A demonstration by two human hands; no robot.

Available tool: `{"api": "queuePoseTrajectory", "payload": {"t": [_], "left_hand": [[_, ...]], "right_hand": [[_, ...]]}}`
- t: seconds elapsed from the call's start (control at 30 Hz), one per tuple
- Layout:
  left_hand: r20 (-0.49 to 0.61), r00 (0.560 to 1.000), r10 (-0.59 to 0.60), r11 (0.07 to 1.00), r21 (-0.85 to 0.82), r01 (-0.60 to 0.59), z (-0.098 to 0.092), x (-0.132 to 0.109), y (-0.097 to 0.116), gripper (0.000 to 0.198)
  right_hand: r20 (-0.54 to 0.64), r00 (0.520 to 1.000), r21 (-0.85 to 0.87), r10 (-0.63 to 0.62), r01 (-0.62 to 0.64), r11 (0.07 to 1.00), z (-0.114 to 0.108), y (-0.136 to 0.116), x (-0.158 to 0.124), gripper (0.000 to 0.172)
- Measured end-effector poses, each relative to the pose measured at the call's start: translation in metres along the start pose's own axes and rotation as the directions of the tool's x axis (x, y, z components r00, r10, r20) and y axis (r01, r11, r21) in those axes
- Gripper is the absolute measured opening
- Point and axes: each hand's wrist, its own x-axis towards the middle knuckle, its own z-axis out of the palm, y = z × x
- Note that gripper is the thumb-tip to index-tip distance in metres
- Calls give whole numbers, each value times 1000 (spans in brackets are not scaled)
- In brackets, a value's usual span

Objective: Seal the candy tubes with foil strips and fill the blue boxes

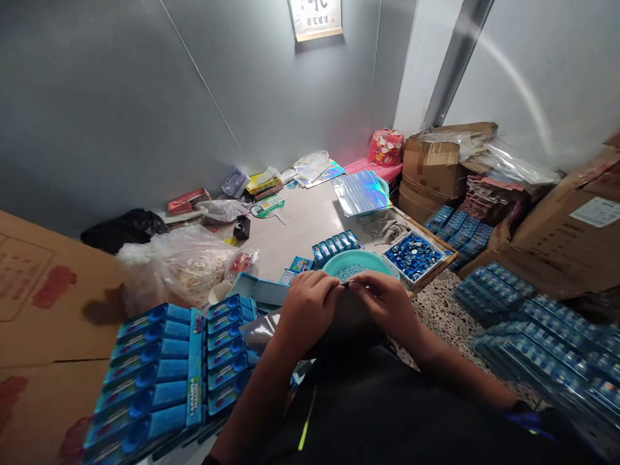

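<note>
Left hand (309, 303) and right hand (385, 302) meet mid-view, knuckles up, forearms angled inward. Both pinch a small thin piece (345, 283) at the fingertips, just on the near side of the teal basin (383, 263), hiding part of it. Wooden tray (433, 274) of blue parts beyond right hand. Blue packs (169, 349) at left, plastic bag (167, 258) behind them. Wall scroll (317, 19) carries Chinese characters, cut off at top; white label (598, 210) on carton (542, 223) too small to read.
</note>
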Motion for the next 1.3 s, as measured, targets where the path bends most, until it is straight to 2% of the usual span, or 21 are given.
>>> {"api": "queuePoseTrajectory", "payload": {"t": [0.1, 0.17, 0.3, 0.37, 0.47, 0.6, 0.7, 0.8, 0.9, 1.0, 1.07, 1.13, 1.17, 1.2, 1.23, 1.3], "left_hand": [[-60, 998, 22, 1000, -6, -23, 1, 0, 2, 17], [-131, 989, 71, 997, 7, -71, 4, -1, 3, 25], [-250, 939, 237, 971, 83, -223, 12, -13, -3, 34], [-285, 916, 281, 959, 98, -264, 18, -23, -7, 38], [-287, 919, 269, 963, 86, -255, 27, -40, -13, 41], [-284, 931, 230, 972, 28, -232, 34, -52, -15, 40], [-285, 923, 258, 966, 62, -251, 35, -55, -10, 36], [-230, 930, 288, 958, 87, -275, 36, -59, 2, 35], [-167, 936, 311, 947, -30, -320, 42, -66, 11, 32], [-115, 952, 282, 916, -262, -303, 49, -75, 16, 7], [-130, 975, 181, 874, -433, -220, 51, -83, 17, 8], [-166, 986, -31, 800, -595, -75, 49, -92, 21, 10], [-167, 967, -190, 744, -668, 31, 46, -97, 22, 8], [-146, 917, -370, 665, -732, 151, 41, -101, 24, 8], [-112, 832, -543, 568, -779, 265, 36, -106, 25, 10], [-42, 595, -803, 359, -830, 426, 21, -114, 24, 25]], "right_hand": [[-3, 998, -57, -56, 55, 997, -4, -3, 2, 15], [-7, 996, -63, -87, 87, 994, -5, -6, 2, 15], [28, 995, -12, -101, 101, 995, -3, -6, 1, 15], [62, 995, 35, -80, 78, 996, 0, -2, -2, 15], [69, 997, 107, -24, 16, 994, 6, 7, -9, 13], [64, 991, 232, 117, -129, 964, 11, 16, -16, 13], [106, 970, 343, 220, -243, 908, 10, 21, -18, 16], [83, 945, 413, 316, -321, 852, 5, 27, -16, 18], [-5, 916, 471, 402, -353, 809, -2, 33, -12, 22], [-99, 882, 555, 460, -335, 761, -9, 46, -2, 25], [-132, 861, 605, 491, -322, 728, -12, 63, 7, 29], [-188, 832, 567, 522, -342, 749, -14, 89, 15, 37], [-229, 813, 516, 536, -366, 774, -15, 105, 18, 42], [-272, 791, 445, 548, -402, 801, -15, 121, 20, 46], [-303, 772, 382, 558, -438, 814, -16, 137, 20, 49], [-335, 747, 270, 574, -508, 818, -19, 164, 17, 51]]}}
